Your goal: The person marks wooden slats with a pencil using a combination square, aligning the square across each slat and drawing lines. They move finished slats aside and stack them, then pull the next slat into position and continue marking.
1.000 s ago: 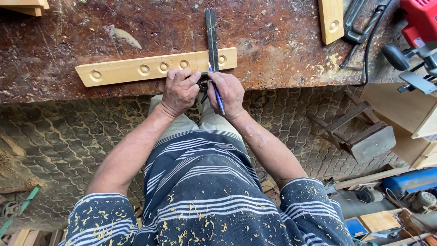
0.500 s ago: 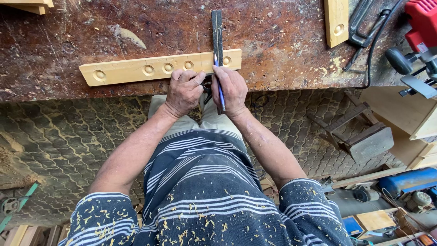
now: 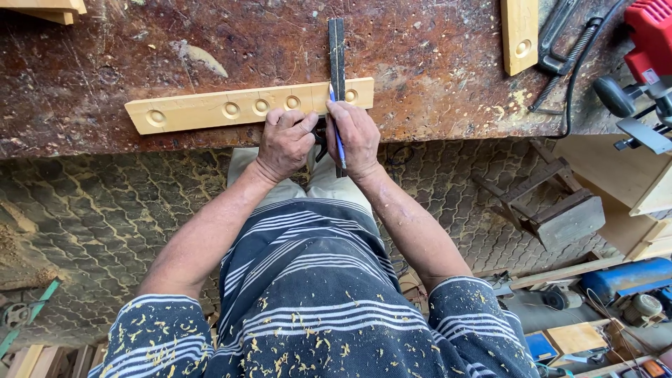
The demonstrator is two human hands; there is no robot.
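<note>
Centrally, a pale wooden strip [image 3: 210, 110] with a row of round recesses lies lengthwise, left to right, along the near edge of the worn brown tabletop [image 3: 434, 56]. Across its right end a dark metal square [image 3: 337, 49] is laid at right angles, its blade running toward the far side and its stock hanging over the near edge of the tabletop. Right hand [image 3: 357, 140]: fingers curled closed around a blue pencil [image 3: 337, 133], the tip resting on the strip just beside the blade, between two recesses. Left hand [image 3: 283, 143]: fingers bent, fingertips pressing the near edge of the strip just left of the square; whether it also grips the stock cannot be told. Both hands sit close together, nearly touching. Far right on the tabletop: a second pale strip [image 3: 519, 35] lying near-to-far with one recess showing, a black clamp handle and cable [image 3: 567, 49], and a red power tool [image 3: 647, 49] partly out of frame. Far left corner: the end of another pale board [image 3: 49, 10]. Below the tabletop: a paved floor [image 3: 91, 203] with sawdust, a small dark wooden stool [image 3: 553, 210] at right, and a blue machine [image 3: 623, 280] at the near right. The person's dark striped shirt [image 3: 308, 287] is flecked with yellow wood shavings.
</note>
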